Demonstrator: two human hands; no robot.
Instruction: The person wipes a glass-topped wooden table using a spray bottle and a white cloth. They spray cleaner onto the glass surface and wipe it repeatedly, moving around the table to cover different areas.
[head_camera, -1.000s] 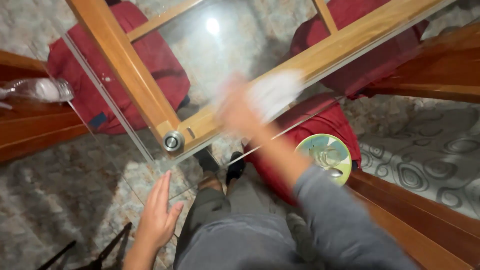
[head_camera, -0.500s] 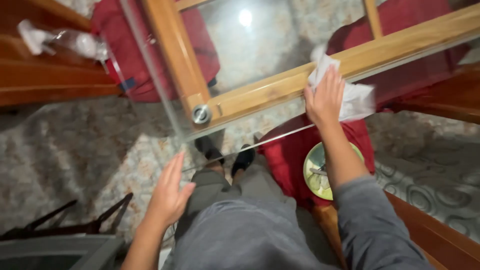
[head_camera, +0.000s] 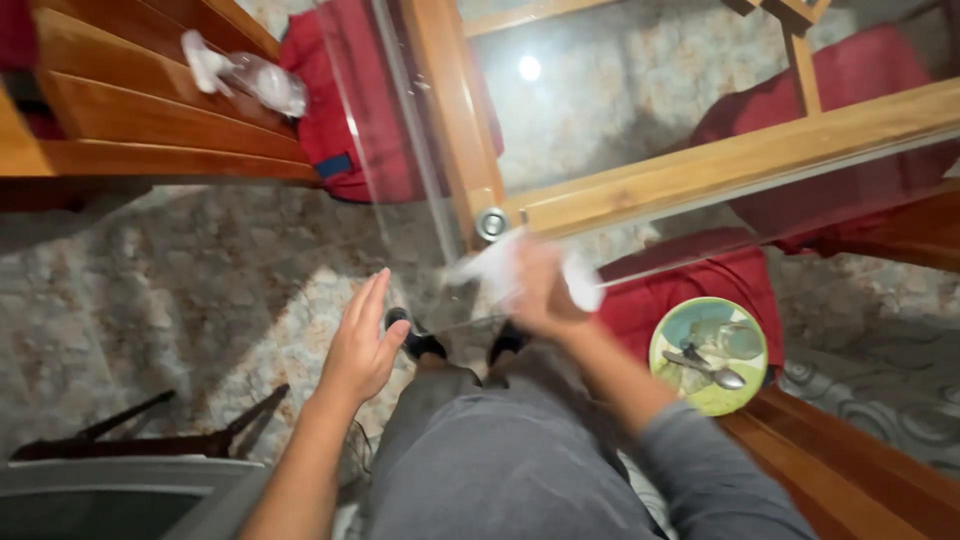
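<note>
Glass top is sitting open toward 1 o'clock, but the wooden frame and metal knob are blocking underneath at 12.

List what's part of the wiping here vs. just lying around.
In use: white cloth under the right hand; glass tabletop; left hand flat by the glass edge.
Lying about: spray bottle, green plate with glass and spoon, red cushions.

Left hand flat, fingers together pointing to one o'clock; right hand blurred, reaching to eleven o'clock.
</note>
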